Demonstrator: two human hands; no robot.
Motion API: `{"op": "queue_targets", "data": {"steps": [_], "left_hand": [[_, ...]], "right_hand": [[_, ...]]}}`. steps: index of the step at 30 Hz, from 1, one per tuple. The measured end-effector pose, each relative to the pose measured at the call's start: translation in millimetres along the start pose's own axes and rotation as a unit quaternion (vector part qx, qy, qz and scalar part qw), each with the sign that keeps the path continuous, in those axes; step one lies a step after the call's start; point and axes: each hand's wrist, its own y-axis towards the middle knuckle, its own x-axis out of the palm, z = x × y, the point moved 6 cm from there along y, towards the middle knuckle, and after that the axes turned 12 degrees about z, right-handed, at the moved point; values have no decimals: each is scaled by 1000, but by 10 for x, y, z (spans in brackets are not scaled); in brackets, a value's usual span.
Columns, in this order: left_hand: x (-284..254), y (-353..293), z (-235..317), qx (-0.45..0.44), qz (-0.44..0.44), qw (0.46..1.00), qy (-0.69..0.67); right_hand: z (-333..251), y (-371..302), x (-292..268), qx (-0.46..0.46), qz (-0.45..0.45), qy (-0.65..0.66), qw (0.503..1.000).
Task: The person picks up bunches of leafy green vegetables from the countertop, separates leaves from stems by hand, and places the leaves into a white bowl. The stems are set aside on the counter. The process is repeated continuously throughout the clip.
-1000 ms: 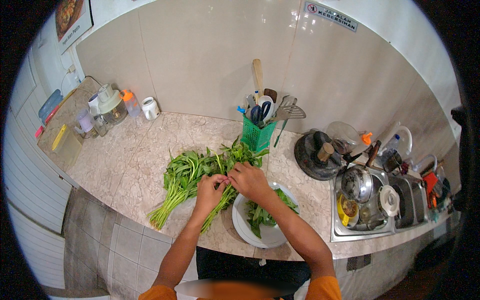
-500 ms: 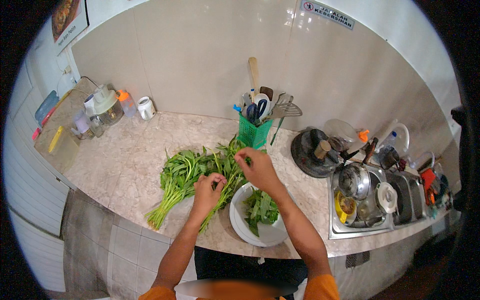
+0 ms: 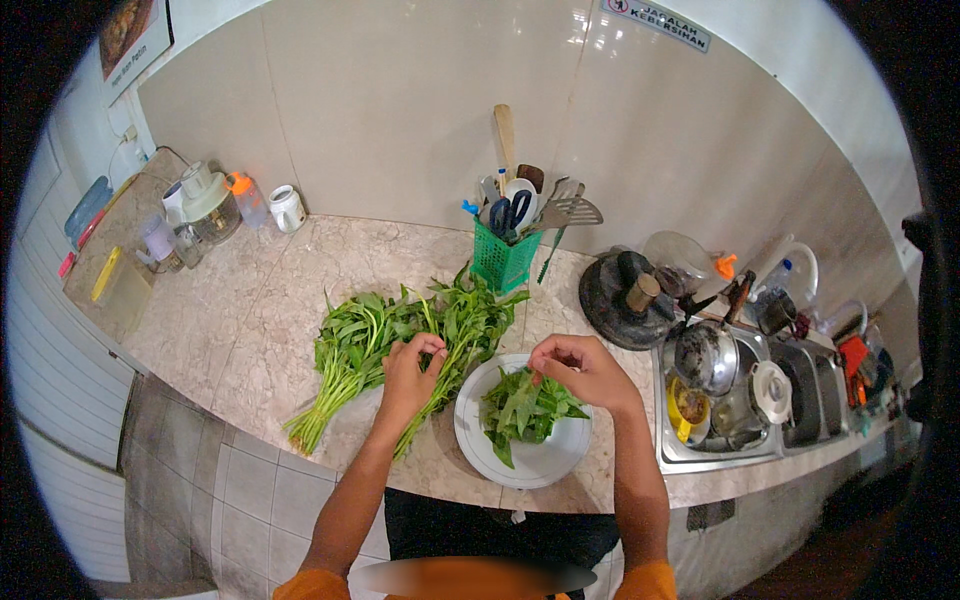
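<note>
Utensil holder (image 3: 503,262) behind greens (image 3: 400,340); sink (image 3: 760,400) right

Under the left hand (image 3: 408,372) lie bright green leafy stalks (image 3: 385,345) on a mottled beige-and-cream marble table (image 3: 250,320). Below the right hand (image 3: 580,370) sits a white plate (image 3: 540,465) of darker green leaves (image 3: 520,405). Beyond both hands stands a green latticed utensil basket (image 3: 503,262).

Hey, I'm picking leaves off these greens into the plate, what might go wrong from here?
The white plate sits close to the counter's front edge; a nudge from the right hand might tip it off. The left hand rests on the bunch of greens, whose stem ends also reach toward that edge, so pulling could drag stems onto the floor.
</note>
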Motion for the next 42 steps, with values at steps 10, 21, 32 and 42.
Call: {"op": "queue_targets", "data": {"steps": [10,21,32,42], "left_hand": [[-20,36,-45,12,13,1000,19],[-7,-10,87,65,-36,993,89],[18,-55,53,55,-35,991,114],[10,-25,95,42,-72,990,115]], "right_hand": [[313,-16,-34,-84,3,-242,967],[138,370,155,-151,87,-238,956],[471,1163,641,-151,174,-364,902],[523,1310,559,-147,227,-374,887]]}}
